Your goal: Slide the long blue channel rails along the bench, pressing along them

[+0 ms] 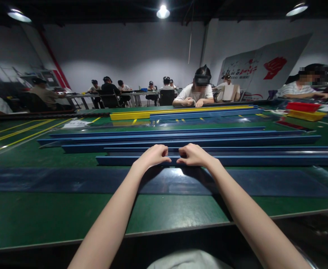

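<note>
A long blue channel strip (264, 161) lies across the table in front of me. My left hand (155, 155) is closed over it, thumb against the near wall and fingers curled over the top. A short gap to the right, my right hand (193, 154) grips the same strip in a mirrored pose. Just beyond lie more blue channel strips (236, 141), roughly parallel to it. A flat, glossy translucent sheet (82, 181) stretches under my wrists, between the strip and the near table edge.
The green table (54, 220) has yellow line markings at left. Farther back lie a yellow strip (130, 116) and a blue one. Red (304, 107) and yellow trays (306, 115) stand at right. A person (194, 91) works across the table; several others sit behind.
</note>
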Demonstrator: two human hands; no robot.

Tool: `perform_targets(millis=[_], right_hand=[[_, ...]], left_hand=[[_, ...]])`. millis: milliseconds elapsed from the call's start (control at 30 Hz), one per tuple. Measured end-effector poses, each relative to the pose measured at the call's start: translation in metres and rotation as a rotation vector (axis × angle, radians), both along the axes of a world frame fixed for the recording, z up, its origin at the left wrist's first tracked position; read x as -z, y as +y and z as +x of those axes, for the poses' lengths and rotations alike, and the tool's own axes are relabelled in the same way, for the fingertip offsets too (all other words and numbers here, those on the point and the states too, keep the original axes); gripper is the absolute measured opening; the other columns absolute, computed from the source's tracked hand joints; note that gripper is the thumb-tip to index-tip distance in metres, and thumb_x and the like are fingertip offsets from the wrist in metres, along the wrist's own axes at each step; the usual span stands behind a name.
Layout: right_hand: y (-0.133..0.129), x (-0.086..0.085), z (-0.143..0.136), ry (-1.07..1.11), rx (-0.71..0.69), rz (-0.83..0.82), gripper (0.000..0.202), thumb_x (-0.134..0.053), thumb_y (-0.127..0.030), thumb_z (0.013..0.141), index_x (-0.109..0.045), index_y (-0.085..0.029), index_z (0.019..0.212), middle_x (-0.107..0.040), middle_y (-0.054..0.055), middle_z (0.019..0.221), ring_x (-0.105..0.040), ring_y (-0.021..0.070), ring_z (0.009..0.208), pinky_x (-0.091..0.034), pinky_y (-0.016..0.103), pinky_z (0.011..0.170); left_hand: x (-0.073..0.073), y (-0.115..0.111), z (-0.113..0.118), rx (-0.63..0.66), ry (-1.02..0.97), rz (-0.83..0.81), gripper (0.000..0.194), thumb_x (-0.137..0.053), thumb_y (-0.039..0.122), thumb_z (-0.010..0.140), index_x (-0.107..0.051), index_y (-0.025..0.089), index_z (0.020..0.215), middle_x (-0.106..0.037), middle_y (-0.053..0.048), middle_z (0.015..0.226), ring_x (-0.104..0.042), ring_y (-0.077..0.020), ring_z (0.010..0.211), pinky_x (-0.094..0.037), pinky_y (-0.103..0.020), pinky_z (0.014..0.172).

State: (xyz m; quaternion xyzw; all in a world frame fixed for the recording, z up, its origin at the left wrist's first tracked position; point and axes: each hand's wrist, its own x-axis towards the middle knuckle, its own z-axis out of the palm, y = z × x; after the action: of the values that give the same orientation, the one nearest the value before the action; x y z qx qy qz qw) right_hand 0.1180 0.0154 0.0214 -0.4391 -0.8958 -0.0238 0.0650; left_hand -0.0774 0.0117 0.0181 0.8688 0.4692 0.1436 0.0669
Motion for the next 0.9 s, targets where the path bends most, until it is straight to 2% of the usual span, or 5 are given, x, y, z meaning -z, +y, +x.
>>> perform_targets(millis=[333, 633, 900], right_hand=[[-0.004, 0.001, 0.001, -0.011, 0.044, 0.041, 0.025, -0.053, -0.044, 0.073, -0.061, -0.02, 0.071, -0.064, 0.004, 0.068, -0.056, 0.0151, 0.064, -0.022, 0.023, 0.05], [-0.007, 0.0, 0.024, 0.006, 0.103, 0.041, 0.028, -0.053, -0.046, 0.071, -0.06, -0.02, 0.064, -0.061, 0.002, 0.062, -0.051, 0.0129, 0.057, -0.023, 0.023, 0.049], [-0.007, -0.003, 0.033, -0.011, 0.134, 0.022, 0.026, -0.055, -0.044, 0.068, -0.059, -0.02, 0.061, -0.06, 0.001, 0.06, -0.048, 0.012, 0.054, -0.022, 0.023, 0.049]], left_hand=[[0.002, -0.002, 0.003, 0.041, 0.025, 0.029, 0.019, -0.058, 0.033, 0.074, -0.052, 0.017, 0.068, -0.053, 0.002, 0.067, -0.048, -0.0121, 0.062, -0.032, -0.022, 0.054], [0.008, -0.012, 0.021, 0.129, 0.057, 0.196, 0.014, -0.054, 0.032, 0.079, -0.052, 0.018, 0.08, -0.055, -0.001, 0.082, -0.051, -0.0146, 0.078, -0.038, -0.023, 0.064], [0.009, -0.012, 0.017, 0.117, 0.174, 0.229, 0.026, -0.046, 0.041, 0.083, -0.058, 0.018, 0.079, -0.06, -0.003, 0.083, -0.054, -0.0169, 0.082, -0.039, -0.023, 0.064]])
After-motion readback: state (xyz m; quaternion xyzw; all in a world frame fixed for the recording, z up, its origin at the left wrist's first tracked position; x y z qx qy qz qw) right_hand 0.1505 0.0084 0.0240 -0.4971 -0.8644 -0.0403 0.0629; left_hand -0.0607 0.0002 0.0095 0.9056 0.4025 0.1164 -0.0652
